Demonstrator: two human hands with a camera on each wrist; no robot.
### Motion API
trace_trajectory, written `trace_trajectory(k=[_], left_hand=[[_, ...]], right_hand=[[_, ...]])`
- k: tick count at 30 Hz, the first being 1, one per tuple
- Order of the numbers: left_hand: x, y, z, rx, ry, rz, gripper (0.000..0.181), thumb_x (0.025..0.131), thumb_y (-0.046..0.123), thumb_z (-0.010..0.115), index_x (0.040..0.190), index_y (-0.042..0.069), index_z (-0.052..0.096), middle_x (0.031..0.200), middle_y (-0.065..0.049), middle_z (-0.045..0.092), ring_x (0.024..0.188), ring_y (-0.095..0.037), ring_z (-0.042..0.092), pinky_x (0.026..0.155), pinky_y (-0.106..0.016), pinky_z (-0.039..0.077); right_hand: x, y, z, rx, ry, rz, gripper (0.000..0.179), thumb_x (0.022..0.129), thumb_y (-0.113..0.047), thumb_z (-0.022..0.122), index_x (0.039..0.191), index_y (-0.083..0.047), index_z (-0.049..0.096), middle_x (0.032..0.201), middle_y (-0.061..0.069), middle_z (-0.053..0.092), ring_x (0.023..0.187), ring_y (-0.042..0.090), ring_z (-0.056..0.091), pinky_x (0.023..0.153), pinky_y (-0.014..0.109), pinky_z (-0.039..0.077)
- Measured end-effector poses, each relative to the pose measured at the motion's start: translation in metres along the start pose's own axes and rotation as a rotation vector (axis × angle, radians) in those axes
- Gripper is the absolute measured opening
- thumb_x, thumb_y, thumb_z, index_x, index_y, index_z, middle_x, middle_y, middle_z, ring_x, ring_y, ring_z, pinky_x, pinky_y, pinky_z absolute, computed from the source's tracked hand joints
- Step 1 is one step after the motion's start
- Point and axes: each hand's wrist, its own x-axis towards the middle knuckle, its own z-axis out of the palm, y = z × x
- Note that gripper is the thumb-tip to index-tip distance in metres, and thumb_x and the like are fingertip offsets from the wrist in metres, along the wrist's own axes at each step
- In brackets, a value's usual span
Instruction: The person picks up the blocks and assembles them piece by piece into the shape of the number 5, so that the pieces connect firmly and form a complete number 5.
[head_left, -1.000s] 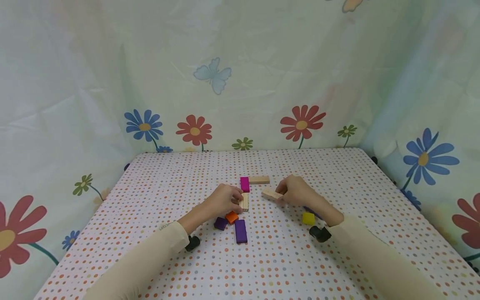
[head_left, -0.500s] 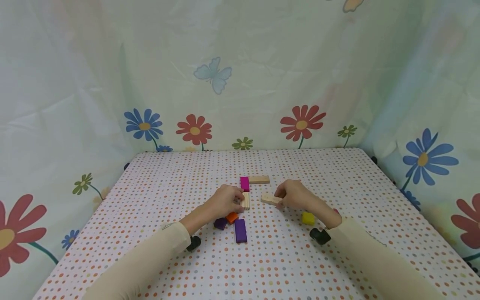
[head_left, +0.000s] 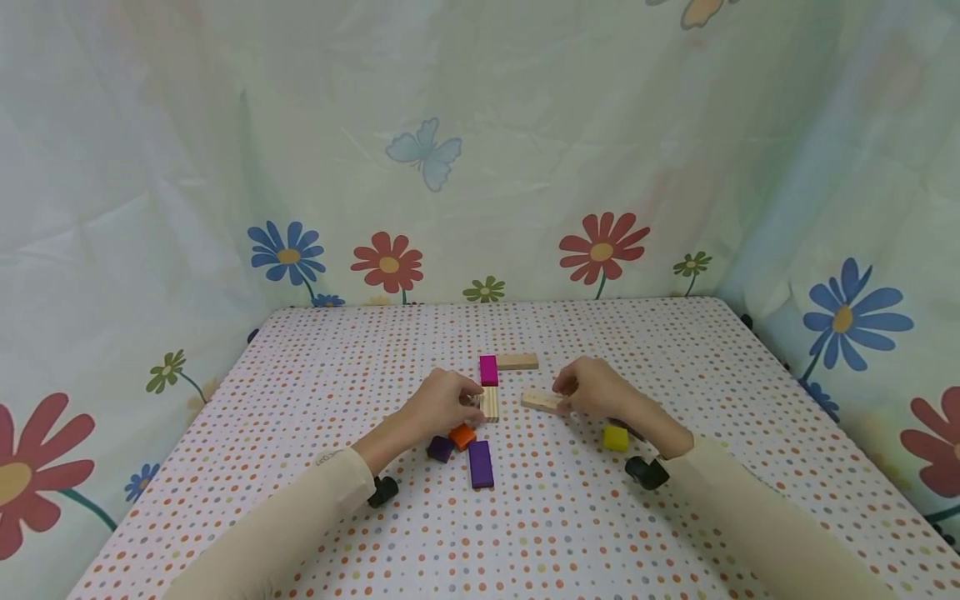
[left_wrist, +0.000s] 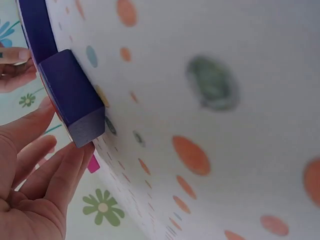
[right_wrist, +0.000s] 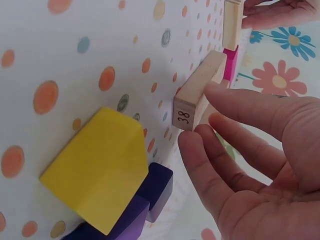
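Observation:
In the head view my left hand bends its thumb and fingers round the left side of a pale wooden block. My right hand pinches the right end of another wooden block, marked 38 on its end in the right wrist view, with thumb and fingertips at that end. A magenta block touches the far end of the left hand's block. To its right lies a third wooden block. The left wrist view shows a purple block in front of the left fingertips, hiding what they grip.
Close to the left wrist lie an orange block and a small purple block, with a long purple block to their right. A yellow block sits by the right wrist, dark purple blocks beside it. Flowered cloth hangs behind the table.
My right hand has brought its wooden block slightly nearer to me and lower. My left hand stays at its block with barely any movement.

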Motion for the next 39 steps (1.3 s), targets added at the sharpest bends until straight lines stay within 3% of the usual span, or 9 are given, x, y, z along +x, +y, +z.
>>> trace_trajectory(k=[4, 12, 21, 39], left_hand=[[0.000, 0.001, 0.000, 0.035, -0.002, 0.001, 0.037, 0.091, 0.022, 0.086, 0.124, 0.008, 0.079, 0.114, -0.008, 0.081, 0.087, -0.008, 0.069, 0.073, -0.022, 0.057], [0.002, 0.002, 0.003, 0.142, -0.001, 0.021, 0.031, 0.091, 0.026, 0.085, 0.119, 0.011, 0.083, 0.111, -0.006, 0.082, 0.070, -0.004, 0.062, 0.064, -0.020, 0.052], [0.003, 0.002, 0.005, 0.147, 0.001, 0.036, 0.022, 0.093, 0.024, 0.083, 0.109, 0.010, 0.085, 0.107, -0.007, 0.083, 0.065, -0.001, 0.060, 0.061, -0.018, 0.050], [0.001, 0.005, 0.010, 0.211, 0.034, 0.104, 0.023, 0.096, 0.025, 0.080, 0.111, 0.008, 0.085, 0.108, -0.009, 0.083, 0.062, 0.002, 0.059, 0.060, -0.016, 0.051]], right_hand=[[0.000, 0.000, 0.001, 0.013, -0.008, 0.013, 0.022, 0.090, -0.009, 0.084, 0.110, -0.001, 0.078, 0.105, 0.012, 0.077, 0.095, 0.022, 0.069, 0.089, 0.041, 0.061], [-0.001, -0.001, 0.002, 0.005, -0.014, 0.007, 0.019, 0.090, -0.007, 0.084, 0.107, -0.002, 0.079, 0.104, 0.012, 0.077, 0.094, 0.022, 0.070, 0.087, 0.039, 0.061], [-0.001, -0.002, 0.001, 0.021, -0.034, -0.015, 0.018, 0.091, -0.006, 0.082, 0.109, -0.001, 0.079, 0.105, 0.011, 0.078, 0.096, 0.021, 0.071, 0.087, 0.039, 0.062], [0.003, -0.006, 0.005, 0.035, -0.025, -0.005, 0.019, 0.091, -0.003, 0.081, 0.110, -0.002, 0.080, 0.107, 0.010, 0.078, 0.096, 0.020, 0.072, 0.085, 0.037, 0.062]])
